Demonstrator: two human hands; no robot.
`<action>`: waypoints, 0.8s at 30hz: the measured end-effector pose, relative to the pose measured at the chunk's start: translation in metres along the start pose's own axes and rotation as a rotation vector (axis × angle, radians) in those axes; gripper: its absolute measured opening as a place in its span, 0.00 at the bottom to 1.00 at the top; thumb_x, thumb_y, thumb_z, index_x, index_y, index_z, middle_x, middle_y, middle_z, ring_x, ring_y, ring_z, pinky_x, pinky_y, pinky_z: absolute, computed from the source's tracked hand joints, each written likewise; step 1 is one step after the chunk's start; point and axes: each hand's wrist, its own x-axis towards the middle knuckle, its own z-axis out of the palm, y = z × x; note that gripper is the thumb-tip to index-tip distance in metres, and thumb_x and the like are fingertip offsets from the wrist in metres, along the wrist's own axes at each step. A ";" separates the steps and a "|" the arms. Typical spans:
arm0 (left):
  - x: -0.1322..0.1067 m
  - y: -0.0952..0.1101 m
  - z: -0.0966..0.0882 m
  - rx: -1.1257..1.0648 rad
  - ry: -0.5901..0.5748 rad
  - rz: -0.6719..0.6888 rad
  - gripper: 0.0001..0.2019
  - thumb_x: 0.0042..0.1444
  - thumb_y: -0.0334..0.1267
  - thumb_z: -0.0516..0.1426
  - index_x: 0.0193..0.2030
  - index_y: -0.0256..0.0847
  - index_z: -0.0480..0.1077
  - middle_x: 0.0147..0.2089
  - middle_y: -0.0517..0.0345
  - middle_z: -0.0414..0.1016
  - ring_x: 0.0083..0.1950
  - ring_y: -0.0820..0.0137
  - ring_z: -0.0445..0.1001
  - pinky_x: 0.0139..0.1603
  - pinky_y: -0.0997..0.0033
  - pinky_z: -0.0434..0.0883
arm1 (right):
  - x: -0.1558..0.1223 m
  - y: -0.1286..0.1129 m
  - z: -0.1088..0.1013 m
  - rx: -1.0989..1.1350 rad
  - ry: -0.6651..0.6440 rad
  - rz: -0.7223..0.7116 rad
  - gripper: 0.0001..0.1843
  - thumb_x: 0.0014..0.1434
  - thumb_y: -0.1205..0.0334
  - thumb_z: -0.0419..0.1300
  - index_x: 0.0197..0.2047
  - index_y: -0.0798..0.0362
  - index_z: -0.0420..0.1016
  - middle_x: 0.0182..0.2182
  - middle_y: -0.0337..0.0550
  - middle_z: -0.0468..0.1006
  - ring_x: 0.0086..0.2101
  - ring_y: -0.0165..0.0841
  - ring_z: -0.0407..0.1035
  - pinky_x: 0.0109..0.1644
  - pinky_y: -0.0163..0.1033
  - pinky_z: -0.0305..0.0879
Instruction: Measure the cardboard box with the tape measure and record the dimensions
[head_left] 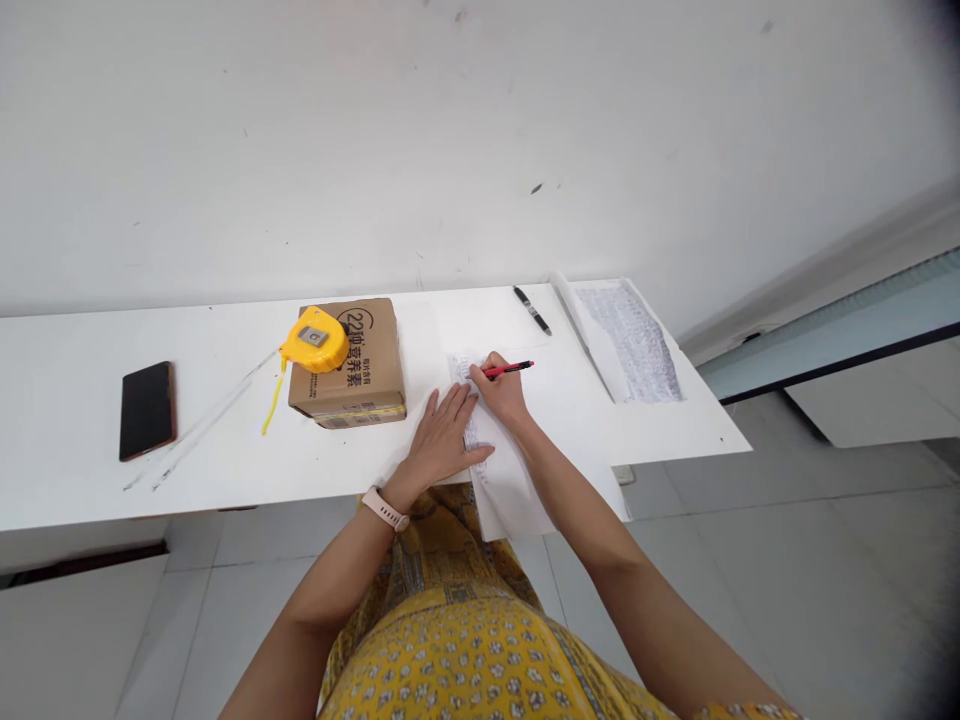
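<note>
My right hand (501,390) is closed around a red and black pen (517,368), its tip end hidden by the fingers near the top of a sheet of paper (517,495). Handwriting runs along the paper's left side, and its lower end hangs over the table's front edge. Flat on the sheet's left margin lies my left hand (442,438), fingers stretched out and thumb spread to the right. A pale pink wristband circles the left wrist.
A brown cardboard box (379,365) stands left of my hands, with a yellow tape measure (315,340) on top. Farther left lies a black phone (147,410). A black pen (532,310) and a written-on sheet (630,340) are to the right. The white table (225,440) meets a wall.
</note>
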 end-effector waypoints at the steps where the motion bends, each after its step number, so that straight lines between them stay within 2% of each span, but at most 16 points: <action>1: 0.000 0.000 0.000 -0.003 0.000 0.000 0.41 0.62 0.58 0.54 0.74 0.36 0.48 0.77 0.42 0.48 0.78 0.56 0.42 0.76 0.46 0.37 | 0.000 0.000 0.000 -0.010 -0.003 0.001 0.15 0.54 0.56 0.58 0.23 0.48 0.56 0.19 0.31 0.59 0.24 0.29 0.54 0.30 0.37 0.53; 17: 0.000 -0.001 0.001 0.007 -0.003 0.003 0.41 0.62 0.58 0.54 0.74 0.36 0.49 0.77 0.42 0.48 0.78 0.56 0.42 0.76 0.46 0.36 | -0.001 0.000 0.000 0.065 0.000 -0.012 0.15 0.52 0.60 0.58 0.22 0.48 0.54 0.19 0.30 0.57 0.24 0.28 0.53 0.30 0.37 0.52; 24: 0.000 -0.002 0.002 0.015 -0.007 0.008 0.42 0.62 0.59 0.54 0.74 0.32 0.49 0.77 0.41 0.46 0.78 0.56 0.41 0.77 0.46 0.36 | 0.000 0.002 0.001 0.030 0.040 -0.009 0.15 0.52 0.61 0.58 0.22 0.48 0.53 0.19 0.30 0.56 0.24 0.28 0.52 0.30 0.36 0.51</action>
